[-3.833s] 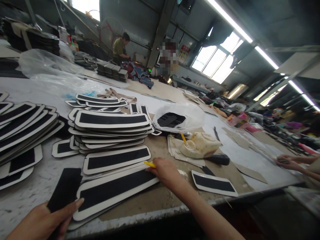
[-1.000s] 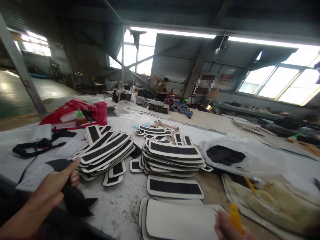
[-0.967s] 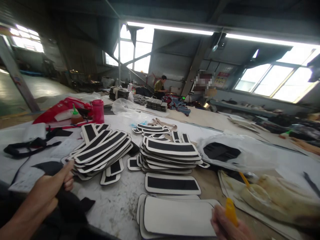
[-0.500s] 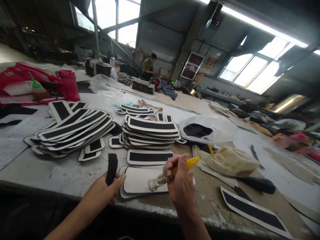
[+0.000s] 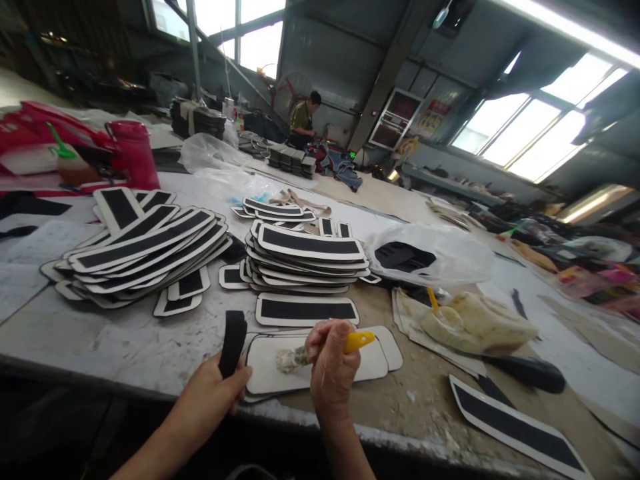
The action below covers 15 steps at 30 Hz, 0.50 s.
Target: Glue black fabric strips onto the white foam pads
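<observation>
a pale panel lies flat near the front edge of the table, on top of other pale panels that stick out a bit at two o'clock. the clock here is set on the middle of the top panel.

the right hand is over the panel. its fingers are curled tight around a brush. the yellow handle tips up toward two o'clock, and the messy hairs rest on the panel, pointing to nine o'clock.

the left hand is at eight o'clock. its fingers are bent in, with a black strip pinched by the thumb. the strip stands up and curves. the thumb tip is right by the panel's edge, but i cannot tell if they touch.

just past the panel, at twelve o'clock, lies a panel with a black stripe. behind it is a tall stack of striped panels. a spread-out pile sits at ten o'clock. a see-through bag with black bits in it is between one and two o'clock. a dirty yellow jug is near three o'clock, with a yellow stick poking up.
</observation>
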{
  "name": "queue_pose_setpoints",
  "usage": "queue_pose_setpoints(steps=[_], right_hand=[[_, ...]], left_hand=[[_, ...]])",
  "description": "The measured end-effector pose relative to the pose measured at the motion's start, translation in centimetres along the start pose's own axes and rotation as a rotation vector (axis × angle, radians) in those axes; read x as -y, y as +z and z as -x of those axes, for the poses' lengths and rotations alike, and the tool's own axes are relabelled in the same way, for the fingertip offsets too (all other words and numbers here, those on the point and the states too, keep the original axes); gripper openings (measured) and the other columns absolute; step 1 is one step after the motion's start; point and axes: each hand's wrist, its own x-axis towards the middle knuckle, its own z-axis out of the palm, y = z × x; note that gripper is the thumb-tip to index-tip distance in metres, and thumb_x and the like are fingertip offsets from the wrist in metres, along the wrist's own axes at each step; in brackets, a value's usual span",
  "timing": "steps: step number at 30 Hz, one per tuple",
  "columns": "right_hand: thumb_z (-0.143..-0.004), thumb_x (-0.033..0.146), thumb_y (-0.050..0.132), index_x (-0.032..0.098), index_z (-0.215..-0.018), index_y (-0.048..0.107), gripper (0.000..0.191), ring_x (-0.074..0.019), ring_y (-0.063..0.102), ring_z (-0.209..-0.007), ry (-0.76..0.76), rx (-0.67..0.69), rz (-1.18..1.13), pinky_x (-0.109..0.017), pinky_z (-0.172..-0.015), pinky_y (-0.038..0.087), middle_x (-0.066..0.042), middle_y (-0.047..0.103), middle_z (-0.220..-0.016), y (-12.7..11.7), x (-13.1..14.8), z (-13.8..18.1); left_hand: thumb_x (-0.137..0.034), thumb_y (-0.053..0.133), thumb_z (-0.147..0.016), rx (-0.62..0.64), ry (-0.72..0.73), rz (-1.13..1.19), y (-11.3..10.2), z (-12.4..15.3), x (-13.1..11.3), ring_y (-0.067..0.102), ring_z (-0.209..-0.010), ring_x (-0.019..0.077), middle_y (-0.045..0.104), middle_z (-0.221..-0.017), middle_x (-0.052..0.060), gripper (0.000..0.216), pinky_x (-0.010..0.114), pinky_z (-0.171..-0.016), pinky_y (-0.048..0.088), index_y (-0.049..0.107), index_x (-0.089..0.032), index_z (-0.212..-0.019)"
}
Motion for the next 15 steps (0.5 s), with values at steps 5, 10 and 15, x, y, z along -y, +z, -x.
queue_pose_setpoints(steps=[5,10,15], right_hand=[[-0.09,0.044,0.043,0.017,-0.065,0.046,0.036,-0.0058,0.037,-0.042,-0.202,0.005,0.245,-0.017,-0.04,0.029,0.005,0.044,-0.056,-3.0,1.5,-1.5],[-0.091,0.04,0.041,0.018,-0.065,0.046,0.034,-0.0079,0.039,-0.048,-0.312,0.075,0.453,-0.02,-0.044,0.031,0.003,0.044,-0.06,-6.6,2.3,-3.3],[-0.092,0.037,0.038,0.019,-0.063,0.043,0.035,-0.0112,0.042,-0.056,-0.419,0.143,0.634,-0.024,-0.053,0.035,0.003,0.042,-0.061,-9.5,2.7,-4.8]], left_hand=[[-0.045,0.059,-0.062,-0.023,-0.02,0.074,0.3,-0.1,0.5,0.045,-0.036,0.013,0.05,-0.042,-0.005,0.026,0.024,-0.04,0.032,0.049,-0.02,-0.063],[-0.05,0.059,-0.06,-0.041,-0.047,0.063,0.2,-0.5,1.4,0.044,-0.036,0.0124,0.052,-0.043,-0.003,0.032,0.024,-0.04,0.029,0.052,-0.019,-0.063],[-0.057,0.056,-0.059,-0.009,-0.075,-0.043,0.2,-0.7,1.8,0.041,-0.035,0.0129,0.047,-0.033,-0.001,0.038,0.024,-0.04,0.03,0.05,-0.021,-0.05]])
